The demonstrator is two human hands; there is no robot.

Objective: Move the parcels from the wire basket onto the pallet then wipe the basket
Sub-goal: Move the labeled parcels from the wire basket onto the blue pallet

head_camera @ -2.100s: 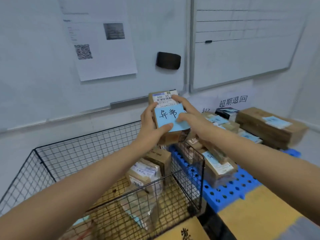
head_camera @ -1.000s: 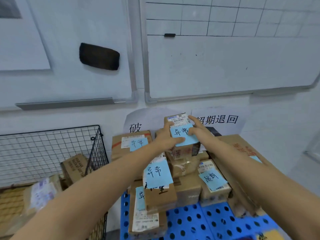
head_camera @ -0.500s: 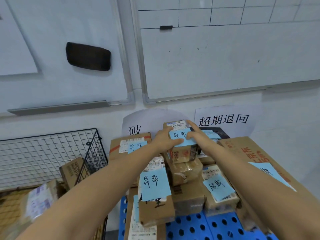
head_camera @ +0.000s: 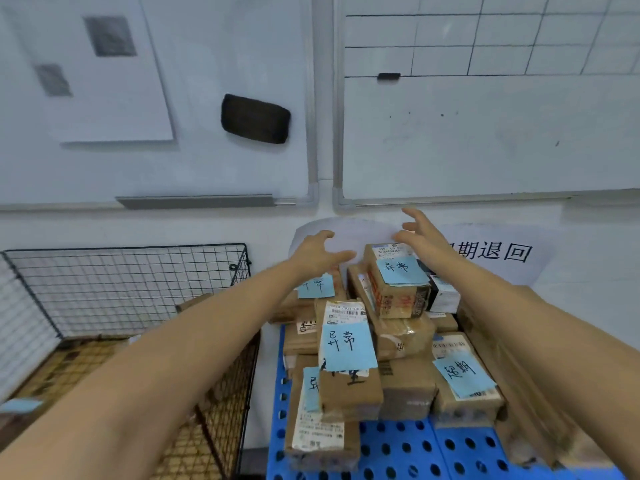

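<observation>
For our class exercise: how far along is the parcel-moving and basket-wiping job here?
Done: brown cardboard parcels sit stacked on the blue perforated plastic pallet. In hand: nothing; the left hand and right hand hover open over the top parcel. Left: at least one brown box lies in the black wire basket; then the wiping.

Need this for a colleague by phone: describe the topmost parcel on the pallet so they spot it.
Find the blue pallet beside the wire basket, stacked with parcels. The topmost parcel sits at the pile's back, by the wall. It alone stands highest, red print below its blue note.
</observation>
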